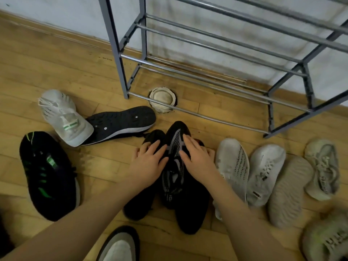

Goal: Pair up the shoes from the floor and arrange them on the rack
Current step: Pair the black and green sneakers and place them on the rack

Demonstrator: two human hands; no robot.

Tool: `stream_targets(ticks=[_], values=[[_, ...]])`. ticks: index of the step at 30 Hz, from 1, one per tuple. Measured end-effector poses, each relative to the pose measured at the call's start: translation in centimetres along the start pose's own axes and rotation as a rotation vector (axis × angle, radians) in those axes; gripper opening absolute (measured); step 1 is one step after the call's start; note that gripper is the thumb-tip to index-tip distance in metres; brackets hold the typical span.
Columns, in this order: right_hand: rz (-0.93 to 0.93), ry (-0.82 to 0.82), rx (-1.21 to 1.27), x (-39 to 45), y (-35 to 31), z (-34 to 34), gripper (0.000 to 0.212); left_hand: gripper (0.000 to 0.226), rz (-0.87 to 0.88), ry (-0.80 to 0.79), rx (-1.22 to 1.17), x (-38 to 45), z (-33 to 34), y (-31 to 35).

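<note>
Several shoes lie on the wooden floor in front of an empty grey metal rack [216,44]. My left hand [148,162] rests flat on a plain black shoe [140,202], fingers spread. My right hand [197,159] lies on a black shoe with a grey patterned top [175,174], beside another black shoe [192,213]. Left of them sit a black shoe with green stripes [47,176], a white shoe with a green mark [64,117], and a black shoe tipped sole-up [120,123]. To the right lie several white and beige shoes [263,174].
A round beige floor fitting [162,99] sits under the rack's lowest front bar. A white wall [56,14] with a wooden skirting runs behind. A grey-topped shoe with a black rim [120,245] lies at the bottom edge, and a pale shoe with yellow-green marks [327,238] at bottom right.
</note>
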State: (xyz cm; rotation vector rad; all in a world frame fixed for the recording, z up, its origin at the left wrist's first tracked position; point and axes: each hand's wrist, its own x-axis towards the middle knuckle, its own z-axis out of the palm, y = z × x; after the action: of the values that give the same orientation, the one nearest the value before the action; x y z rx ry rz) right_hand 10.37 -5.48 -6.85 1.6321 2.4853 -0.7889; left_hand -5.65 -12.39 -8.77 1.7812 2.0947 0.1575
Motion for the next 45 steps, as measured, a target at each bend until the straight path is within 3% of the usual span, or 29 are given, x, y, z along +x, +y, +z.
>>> stream_targets(ticks=[2,4,9,14,24,29,34,41,45], values=[[0.000,-0.019,-0.036,-0.5,-0.1,0.7,0.054,0.069,0.015,-0.020,0.014,-0.5,0.4,-0.4],[-0.004,0.040,-0.071,-1.2,-0.6,1.1,0.053,0.054,0.023,0.007,0.021,-1.1,0.4,-1.1],[-0.088,0.134,-0.070,-1.5,-3.7,0.5,0.047,0.054,0.003,0.131,-0.042,-2.3,-2.3,-2.4],[-0.210,0.167,-0.068,1.2,-9.0,0.7,0.044,0.039,-0.047,0.280,-0.031,-3.0,-5.1,-6.3],[-0.343,0.069,-0.205,9.9,-14.1,3.0,0.055,0.052,-0.118,0.219,0.044,0.5,-5.6,-14.1],[-0.322,0.021,-0.284,14.2,-12.6,3.3,0.074,0.062,0.042,0.080,0.079,5.2,-5.6,-15.3],[-0.349,-0.110,-0.357,16.5,-10.2,2.9,0.085,0.091,0.018,-0.092,0.235,8.8,-4.6,-15.9],[-0.478,-0.027,-0.407,16.1,-8.6,2.4,0.071,0.080,0.077,0.015,0.277,9.2,-4.4,-16.6],[-0.527,0.137,-0.358,13.9,-8.5,0.9,0.057,0.076,0.135,0.118,0.144,7.9,-6.2,-16.1]])
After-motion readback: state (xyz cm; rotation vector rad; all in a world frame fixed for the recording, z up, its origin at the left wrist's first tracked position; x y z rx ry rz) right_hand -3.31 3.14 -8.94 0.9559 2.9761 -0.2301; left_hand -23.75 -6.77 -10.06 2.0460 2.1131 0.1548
